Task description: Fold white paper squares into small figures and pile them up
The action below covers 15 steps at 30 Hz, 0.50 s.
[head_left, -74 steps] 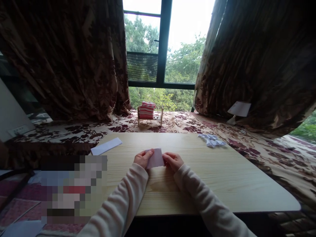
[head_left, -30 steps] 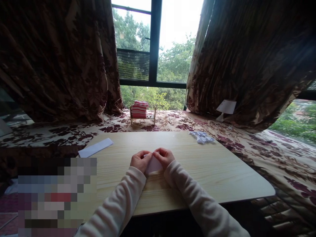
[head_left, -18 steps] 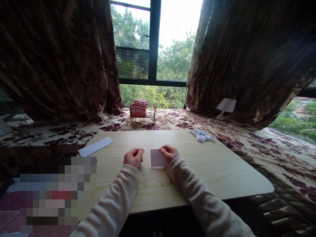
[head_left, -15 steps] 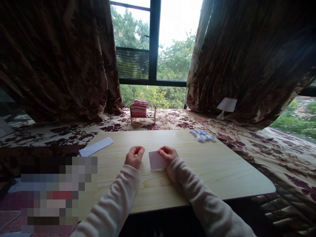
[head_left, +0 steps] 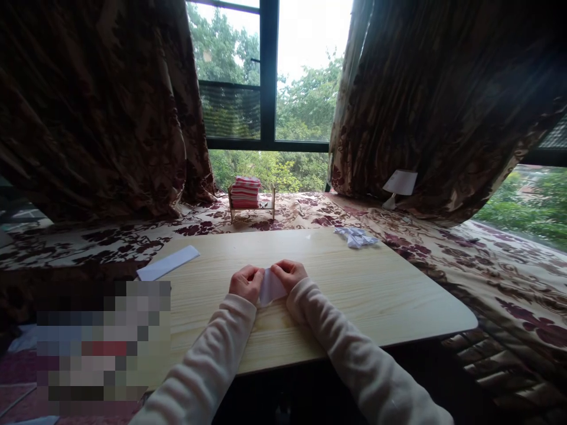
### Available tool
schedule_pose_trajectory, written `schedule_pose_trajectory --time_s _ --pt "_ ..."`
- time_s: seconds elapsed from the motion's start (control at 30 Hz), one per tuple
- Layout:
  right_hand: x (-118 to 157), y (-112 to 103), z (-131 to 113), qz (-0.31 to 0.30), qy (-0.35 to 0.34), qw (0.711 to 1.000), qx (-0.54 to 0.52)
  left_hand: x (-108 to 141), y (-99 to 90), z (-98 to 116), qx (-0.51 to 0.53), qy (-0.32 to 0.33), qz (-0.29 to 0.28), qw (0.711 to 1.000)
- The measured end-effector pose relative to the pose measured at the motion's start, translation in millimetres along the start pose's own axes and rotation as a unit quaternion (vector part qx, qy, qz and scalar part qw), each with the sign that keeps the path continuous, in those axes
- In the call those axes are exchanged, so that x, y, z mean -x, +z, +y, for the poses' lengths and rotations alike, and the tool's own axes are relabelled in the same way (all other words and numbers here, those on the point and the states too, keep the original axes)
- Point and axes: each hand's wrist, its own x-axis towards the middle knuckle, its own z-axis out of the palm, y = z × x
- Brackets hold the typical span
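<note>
A small pale square of paper [head_left: 272, 287] is held between my two hands above the middle of the wooden table [head_left: 354, 307]. My left hand [head_left: 248, 282] pinches its left edge near the top, fingers closed. Opposite it, my right hand [head_left: 290, 274] grips the upper right corner between thumb and fingers. The sheet looks slightly bent, its lower part hanging free towards me.
On the table's back left lies a folded white paper strip [head_left: 168, 263]; folded white paper pieces [head_left: 355, 237] sit at the back right. Beyond are a small rack with striped cloths [head_left: 245, 192] and a little white lamp [head_left: 400, 183]. The lower left is pixelated.
My left hand has moved right and now pinches the paper's left edge, where before it was apart from it. The paper has become bent. The whole view has shifted slightly.
</note>
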Motion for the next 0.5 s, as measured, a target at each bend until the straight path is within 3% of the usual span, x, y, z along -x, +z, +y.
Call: schedule_pose_trajectory --time_s 0.2,0.33,0.5 --pt "-2.4 -1.9 -4.5 0.052 0.012 0.998 -0.018 0.6 7.3 3.0 0.050 -0.039 0.038 0.997" --pt "-9.0 -13.0 -6.6 0.099 0.027 0.994 -0.045 -8.2 -2.5 -5.7 0.103 -0.102 0.096 0.985" --pt "-2.1 -4.3 -10.1 0.036 0.014 0.997 -0.062 -20.2 -11.7 -15.4 0.168 -0.158 0.146 0.962"
